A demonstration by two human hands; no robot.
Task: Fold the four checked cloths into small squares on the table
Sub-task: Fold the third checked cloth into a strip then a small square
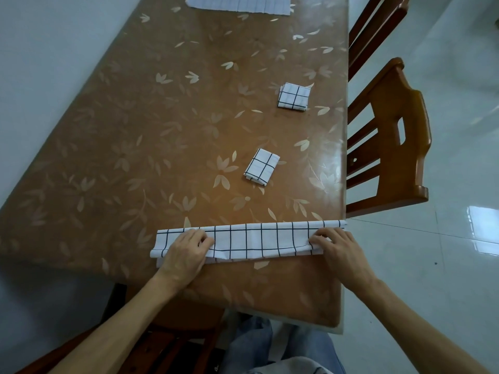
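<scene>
A white cloth with black checks (pixel 259 241) lies folded into a long narrow strip across the near part of the brown table (pixel 135 147). My left hand (pixel 186 252) grips its left part, fingers curled over the folded layer. My right hand (pixel 339 249) grips its right end at the table's edge. Two cloths sit folded into small squares: one (pixel 262 166) in the middle, one (pixel 294 95) farther back on the right. A fourth checked cloth (pixel 240 4) lies flat at the far edge, partly out of view.
Two wooden chairs (pixel 388 147) stand along the table's right side. Another chair (pixel 162 344) is below me at the near edge, beside my knees. A pale wall runs along the left, and shiny white floor tiles lie to the right.
</scene>
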